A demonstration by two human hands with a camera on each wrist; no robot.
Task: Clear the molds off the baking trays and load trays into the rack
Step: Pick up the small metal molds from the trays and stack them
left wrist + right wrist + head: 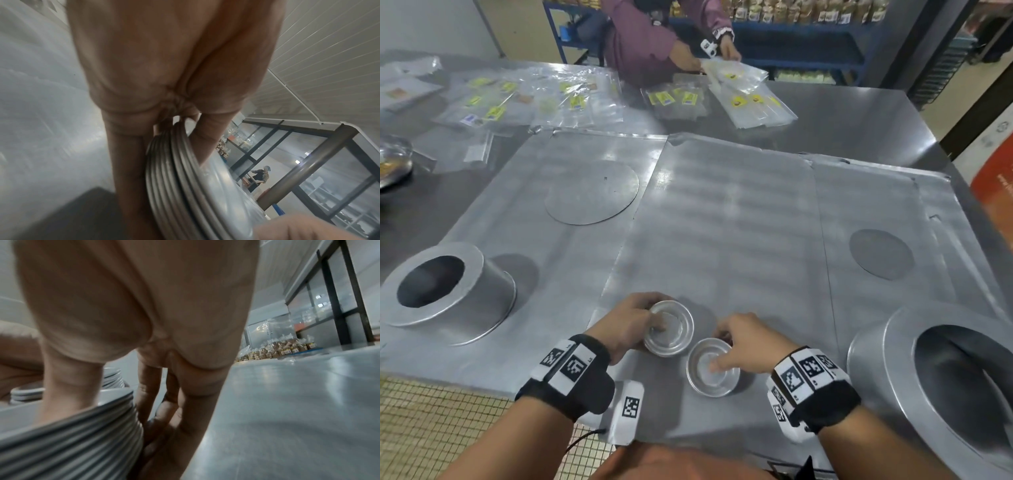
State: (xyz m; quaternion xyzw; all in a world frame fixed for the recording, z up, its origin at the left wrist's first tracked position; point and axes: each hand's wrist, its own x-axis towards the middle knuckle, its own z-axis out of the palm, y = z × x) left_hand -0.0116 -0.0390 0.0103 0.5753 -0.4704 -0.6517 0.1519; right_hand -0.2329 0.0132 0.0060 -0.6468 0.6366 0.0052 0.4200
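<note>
Two stacks of small round metal molds sit on the middle baking tray (722, 212) near its front edge. My left hand (633, 318) grips the left stack (674, 334), thumb inside the top mold and fingers down the outer wall; the left wrist view shows this stack's ribbed rims (170, 186). My right hand (736, 342) grips the right stack (709, 380) the same way, and its stacked rims (82, 443) fill the lower left of the right wrist view. Both stacks stand side by side, almost touching.
Three flat trays lie edge to edge on the steel table. A large round mold (445, 284) stands at the left and another (941, 387) at the right. Flat discs (592, 192) (880, 253) lie on the outer trays. Another person (654, 41) sorts plastic bags (743, 92) at the far side.
</note>
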